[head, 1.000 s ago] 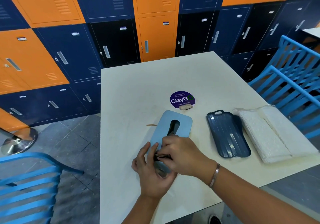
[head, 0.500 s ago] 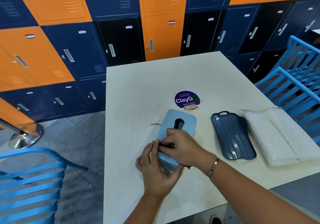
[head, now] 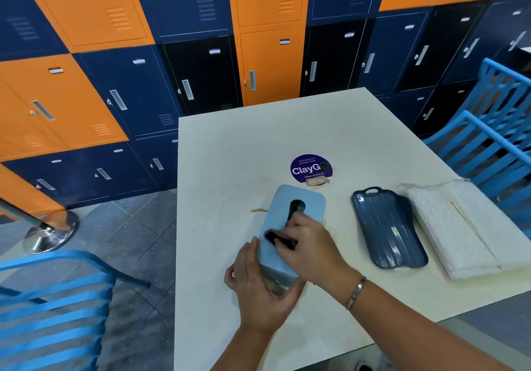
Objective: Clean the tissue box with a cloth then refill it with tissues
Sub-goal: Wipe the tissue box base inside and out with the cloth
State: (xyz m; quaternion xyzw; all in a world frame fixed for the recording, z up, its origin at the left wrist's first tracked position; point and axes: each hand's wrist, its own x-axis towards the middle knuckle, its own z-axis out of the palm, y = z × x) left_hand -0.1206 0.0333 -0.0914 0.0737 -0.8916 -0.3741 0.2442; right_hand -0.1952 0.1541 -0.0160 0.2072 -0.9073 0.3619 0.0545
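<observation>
Purple round sticker (head: 311, 168) on table (head: 230, 155), 12 o'clock of box (head: 313, 204): "ClayGo". Small line above: "Let's keep our pantries clean". Below: "Clean as you go". Locker labels (head: 284, 41): unreadable.

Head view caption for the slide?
Right hand holds a dark cloth on the blue tissue box, left hand grips its near end; tray and tissues lie to the right.
</observation>
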